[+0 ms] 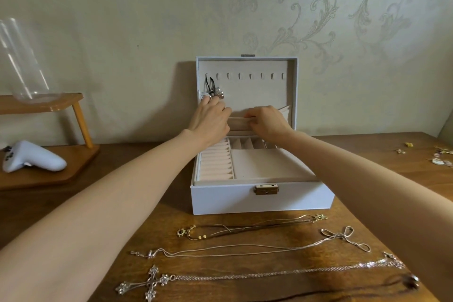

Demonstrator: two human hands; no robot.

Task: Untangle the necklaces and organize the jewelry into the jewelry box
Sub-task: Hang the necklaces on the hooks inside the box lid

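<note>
1. Nearest, the cross necklace [152, 282], the bow necklace [340, 236] and the sun necklace [182, 231] lie straightened and apart on the table [137, 208]. Untangling looks done.
2. Behind them the jewelry box [262, 200] stands open.
3. The right hand [267, 119] curls its fingers over the lid pocket [285, 110] edge. The left hand [210, 117] reaches the pendant of the dark-cord necklace [210, 86], which hangs on the leftmost hook; whether it pinches the pendant I cannot tell.
4. The step is likely tucking that pendant into the pocket. Next, hold the pocket open without unhooking the cord.
</note>
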